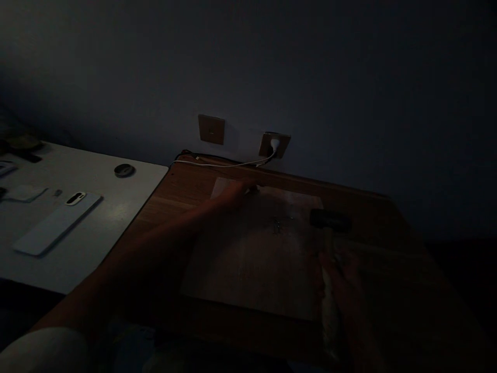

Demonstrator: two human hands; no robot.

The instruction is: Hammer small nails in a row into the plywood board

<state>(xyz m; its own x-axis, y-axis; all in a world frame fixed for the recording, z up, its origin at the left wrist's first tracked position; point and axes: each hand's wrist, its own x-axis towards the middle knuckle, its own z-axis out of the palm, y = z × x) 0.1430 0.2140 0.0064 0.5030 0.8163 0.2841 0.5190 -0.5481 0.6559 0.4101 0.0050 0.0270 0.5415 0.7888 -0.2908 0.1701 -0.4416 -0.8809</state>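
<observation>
In dim light, my right hand (344, 272) is wrapped around the pale handle of a mallet (330, 220) with a dark, thick head. The mallet is at the right edge of a flat, light board (252, 274) on the wooden table. Near the far edge of the board, my left hand (238, 192) is closed with its fingertips together. What those fingertips hold, if anything, is too dark and small to make out. Several small nails (277, 226) lie loose in a cluster on the board, between my two hands.
A white table (112, 215) adjoins the wooden table (163, 212) on the left, bearing a phone (58, 225) and a round dark tin (124, 170). Behind, a white cable (225, 165) runs to a wall socket (274, 145); a second wall plate (212, 129) is beside it.
</observation>
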